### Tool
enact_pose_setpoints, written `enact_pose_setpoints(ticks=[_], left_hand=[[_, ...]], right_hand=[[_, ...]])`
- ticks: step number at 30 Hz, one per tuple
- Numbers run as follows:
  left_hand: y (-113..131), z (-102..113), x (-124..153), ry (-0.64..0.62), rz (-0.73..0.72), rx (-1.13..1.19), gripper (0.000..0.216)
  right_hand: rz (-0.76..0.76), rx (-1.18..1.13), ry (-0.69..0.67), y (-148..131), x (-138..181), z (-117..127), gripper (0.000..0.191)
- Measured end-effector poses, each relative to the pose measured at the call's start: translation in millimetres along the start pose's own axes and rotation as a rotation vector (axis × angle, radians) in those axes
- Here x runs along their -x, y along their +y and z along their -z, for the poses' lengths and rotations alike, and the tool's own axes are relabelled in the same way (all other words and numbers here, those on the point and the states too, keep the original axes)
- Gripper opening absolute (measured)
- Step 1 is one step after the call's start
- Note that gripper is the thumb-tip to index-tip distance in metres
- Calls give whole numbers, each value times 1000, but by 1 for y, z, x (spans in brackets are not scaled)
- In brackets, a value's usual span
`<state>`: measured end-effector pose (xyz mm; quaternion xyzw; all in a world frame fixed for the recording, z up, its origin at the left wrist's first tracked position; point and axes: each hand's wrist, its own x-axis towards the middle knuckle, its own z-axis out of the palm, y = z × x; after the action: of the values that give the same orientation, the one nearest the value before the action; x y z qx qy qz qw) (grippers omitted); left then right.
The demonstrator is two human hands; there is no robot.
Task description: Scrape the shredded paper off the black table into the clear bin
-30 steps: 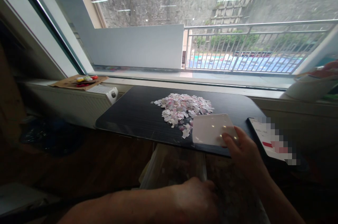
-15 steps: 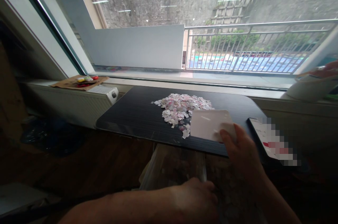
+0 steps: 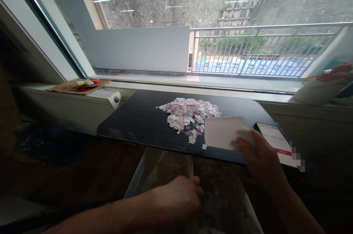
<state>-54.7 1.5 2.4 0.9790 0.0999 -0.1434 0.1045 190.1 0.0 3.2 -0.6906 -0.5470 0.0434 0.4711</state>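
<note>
A wide window point(image 3: 143, 13) fills the far side, and beneath it runs the dark surface point(image 3: 132, 120), with a pale radiator point(image 3: 68, 107) off to the left. Below the near edge, some clear plastic point(image 3: 162, 169) catches the light (too dim down there to make out its full shape). Now the heap of paper scraps point(image 3: 189, 112): white and pinkish, it sits mid-surface, trailing a little tongue toward the near edge. Left hand point(image 3: 180, 197) is low in front, fingers curled in tightly around the edge of that clear plastic. And the right hand point(image 3: 261, 153) is over the surface, pinching a white card point(image 3: 223, 133) at its right end, thumb on top; its left edge is right up beside the scraps. A lit phone point(image 3: 275, 144) lies just past that hand, and one stray scrap point(image 3: 204, 146) sits near the card's lower left corner.
</note>
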Motion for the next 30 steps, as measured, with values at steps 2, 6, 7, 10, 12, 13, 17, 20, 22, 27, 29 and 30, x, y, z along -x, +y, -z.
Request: enact_pose_setpoints(ticks=[2, 6, 7, 10, 12, 13, 17, 20, 22, 27, 29, 30], left_hand=[[-4, -2, 7, 1, 27, 35, 8], [-9, -5, 17, 17, 71, 69, 8], [-10, -5, 18, 20, 79, 76, 8], [-10, -5, 19, 22, 92, 92, 10], [-10, -4, 19, 25, 104, 92, 11], [-10, -4, 18, 23, 109, 90, 12], [-8, -2, 18, 7, 113, 89, 13], [-9, -4, 18, 22, 109, 98, 11], [-9, -6, 18, 33, 107, 100, 10], [-10, -10, 18, 39, 98, 92, 9], [-10, -11, 18, 38, 93, 94, 9], [-10, -11, 18, 40, 90, 97, 8]], right_hand=[[-2, -11, 7, 0, -1, -4, 29], [-38, -3, -28, -9, 2, -6, 31], [-52, 6, -35, -11, 3, -4, 31], [-79, 3, -44, -15, 4, 3, 31], [-91, -15, -32, -12, 2, 6, 32], [-95, -22, -30, -10, 0, 6, 33], [-101, -25, -69, -5, -3, 5, 33], [-106, -24, -71, -11, 0, 7, 30], [-104, -30, -77, -15, 2, 8, 29], [-101, -42, -78, -17, 5, 11, 27], [-92, -51, -88, -15, 6, 14, 25], [-89, -60, -90, -14, 8, 16, 24]])
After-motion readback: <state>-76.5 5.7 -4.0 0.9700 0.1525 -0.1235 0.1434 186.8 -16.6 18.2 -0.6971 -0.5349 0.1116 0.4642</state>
